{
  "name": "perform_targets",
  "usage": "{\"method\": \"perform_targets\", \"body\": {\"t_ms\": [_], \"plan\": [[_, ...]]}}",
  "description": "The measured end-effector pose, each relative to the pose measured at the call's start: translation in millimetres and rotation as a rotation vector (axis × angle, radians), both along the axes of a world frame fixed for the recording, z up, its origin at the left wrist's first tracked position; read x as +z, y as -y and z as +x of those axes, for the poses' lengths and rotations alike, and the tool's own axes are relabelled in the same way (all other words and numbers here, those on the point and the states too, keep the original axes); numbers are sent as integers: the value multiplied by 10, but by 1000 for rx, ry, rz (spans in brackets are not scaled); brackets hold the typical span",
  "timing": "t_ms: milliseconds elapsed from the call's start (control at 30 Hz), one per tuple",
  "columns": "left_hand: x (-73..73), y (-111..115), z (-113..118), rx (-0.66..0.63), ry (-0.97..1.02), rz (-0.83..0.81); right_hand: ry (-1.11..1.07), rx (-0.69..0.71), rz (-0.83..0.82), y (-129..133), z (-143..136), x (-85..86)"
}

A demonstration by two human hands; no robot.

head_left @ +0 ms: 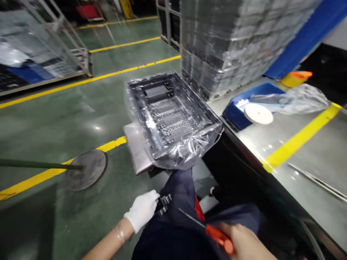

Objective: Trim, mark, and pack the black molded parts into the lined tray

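My left hand (142, 210), in a white glove, is closed on a small black part (164, 204) with short prongs, held over my thigh. Bare and closed, my right hand (241, 240) grips an orange-handled screwdriver (219, 238). Its thin metal shaft points up and left toward the black part, with a gap between them. Beyond my knees, a black plastic crate-like tray (189, 81), partly wrapped in clear plastic film, rests on a metallic grey box (137, 148).
To the right, a work surface (303, 144) with yellow tape carries a blue bin (233, 112), a white disc (258, 113) and crumpled film. Wrapped stacks (217, 43) stand behind. At left are a round floor base (86, 169) with a pole and a metal cart (67, 68).
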State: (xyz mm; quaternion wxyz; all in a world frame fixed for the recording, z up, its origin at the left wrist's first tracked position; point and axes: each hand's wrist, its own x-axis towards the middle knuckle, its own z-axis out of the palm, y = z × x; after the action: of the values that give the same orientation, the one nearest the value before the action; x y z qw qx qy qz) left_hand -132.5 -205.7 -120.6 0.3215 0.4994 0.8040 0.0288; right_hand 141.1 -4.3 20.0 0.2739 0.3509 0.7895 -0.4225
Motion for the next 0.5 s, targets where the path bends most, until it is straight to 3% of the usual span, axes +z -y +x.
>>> {"method": "perform_targets", "body": {"t_ms": [100,233,500], "plan": [[-167,31,-6,-3,-63,-16,76,60,112,61,-8,-219],[-246,117,-2,-31,-119,-39,98,93,138,102,-179,-465],[-256,156,135,-66,-208,-42,121,105,141,56,-407,-616]]}}
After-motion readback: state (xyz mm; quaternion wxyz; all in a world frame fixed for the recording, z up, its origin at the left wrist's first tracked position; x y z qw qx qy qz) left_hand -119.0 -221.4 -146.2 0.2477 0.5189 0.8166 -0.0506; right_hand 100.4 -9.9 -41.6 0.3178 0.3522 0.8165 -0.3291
